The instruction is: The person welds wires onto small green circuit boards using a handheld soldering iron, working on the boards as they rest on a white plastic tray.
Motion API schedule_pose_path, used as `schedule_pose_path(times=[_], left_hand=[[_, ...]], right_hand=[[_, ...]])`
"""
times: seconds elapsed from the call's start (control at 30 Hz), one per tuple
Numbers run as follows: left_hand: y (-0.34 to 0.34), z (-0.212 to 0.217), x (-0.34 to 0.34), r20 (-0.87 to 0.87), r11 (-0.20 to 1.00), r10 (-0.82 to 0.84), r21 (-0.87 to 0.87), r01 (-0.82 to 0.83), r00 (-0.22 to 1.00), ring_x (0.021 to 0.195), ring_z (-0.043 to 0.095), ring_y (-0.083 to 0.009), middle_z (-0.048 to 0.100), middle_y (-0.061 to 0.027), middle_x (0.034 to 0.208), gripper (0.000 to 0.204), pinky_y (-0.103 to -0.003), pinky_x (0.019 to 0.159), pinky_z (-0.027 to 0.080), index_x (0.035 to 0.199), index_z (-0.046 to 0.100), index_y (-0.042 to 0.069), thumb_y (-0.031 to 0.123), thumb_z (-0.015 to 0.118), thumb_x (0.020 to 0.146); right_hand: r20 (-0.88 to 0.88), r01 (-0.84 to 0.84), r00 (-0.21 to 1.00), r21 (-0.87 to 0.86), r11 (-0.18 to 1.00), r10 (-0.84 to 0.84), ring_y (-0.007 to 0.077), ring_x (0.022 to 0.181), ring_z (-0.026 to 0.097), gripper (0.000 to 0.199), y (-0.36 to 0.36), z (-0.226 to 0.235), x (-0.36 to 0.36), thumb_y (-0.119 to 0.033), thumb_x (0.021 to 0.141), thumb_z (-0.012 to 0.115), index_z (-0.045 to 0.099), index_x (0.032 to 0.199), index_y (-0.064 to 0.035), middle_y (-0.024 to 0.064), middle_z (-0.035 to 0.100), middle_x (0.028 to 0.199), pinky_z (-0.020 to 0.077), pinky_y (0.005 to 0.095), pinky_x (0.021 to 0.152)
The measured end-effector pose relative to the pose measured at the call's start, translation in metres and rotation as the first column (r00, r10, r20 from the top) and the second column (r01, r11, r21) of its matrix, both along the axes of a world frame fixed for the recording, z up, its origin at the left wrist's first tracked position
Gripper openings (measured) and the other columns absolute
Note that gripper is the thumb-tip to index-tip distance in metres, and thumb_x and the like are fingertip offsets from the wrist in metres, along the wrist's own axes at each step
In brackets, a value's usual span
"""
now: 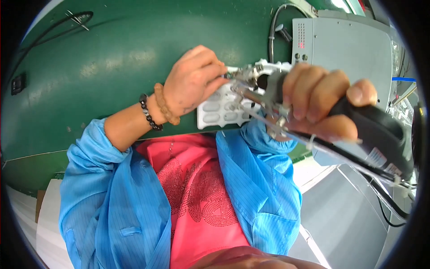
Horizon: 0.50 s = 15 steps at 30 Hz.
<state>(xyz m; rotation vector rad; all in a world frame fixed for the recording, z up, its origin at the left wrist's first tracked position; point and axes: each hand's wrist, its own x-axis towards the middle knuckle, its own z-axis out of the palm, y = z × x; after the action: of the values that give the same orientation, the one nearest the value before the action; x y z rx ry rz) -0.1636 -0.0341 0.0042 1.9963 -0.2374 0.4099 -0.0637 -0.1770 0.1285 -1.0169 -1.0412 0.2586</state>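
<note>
My right hand is wrapped round a black-handled tool with a metal front end of rods and small fittings. This metal tip points left, towards the fingers of my left hand. My left hand is closed in a pinch over the upper left part of a white moulded tray with rounded pockets. A small part shows at its fingertips, too hidden to name. The tool and my right hand cover much of the tray's right side.
A grey box with red indicator lights stands on the green table at the right. A black cable curves beside it. Another cable and a small black block lie at the left. Tubing trails from the tool.
</note>
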Motion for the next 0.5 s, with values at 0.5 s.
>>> schedule_pose_path(times=[0.5], left_hand=[[0.091,0.036,0.089,0.015,0.893,0.383,0.248,-0.374,0.924,0.08,0.064,-0.0244,0.067,-0.0121,0.086,0.023,-0.034,0.073,0.051,0.094,0.068,0.002,0.018,0.075,0.079]], right_hand=[[0.041,0.132,0.989,0.227,0.965,-0.145,0.0148,0.045,0.051,0.054,-0.056,0.019,-0.022,-0.043,0.084,0.07,0.04,0.11,-0.0058,0.0028,0.052,0.064,0.0437,0.0266,0.04]])
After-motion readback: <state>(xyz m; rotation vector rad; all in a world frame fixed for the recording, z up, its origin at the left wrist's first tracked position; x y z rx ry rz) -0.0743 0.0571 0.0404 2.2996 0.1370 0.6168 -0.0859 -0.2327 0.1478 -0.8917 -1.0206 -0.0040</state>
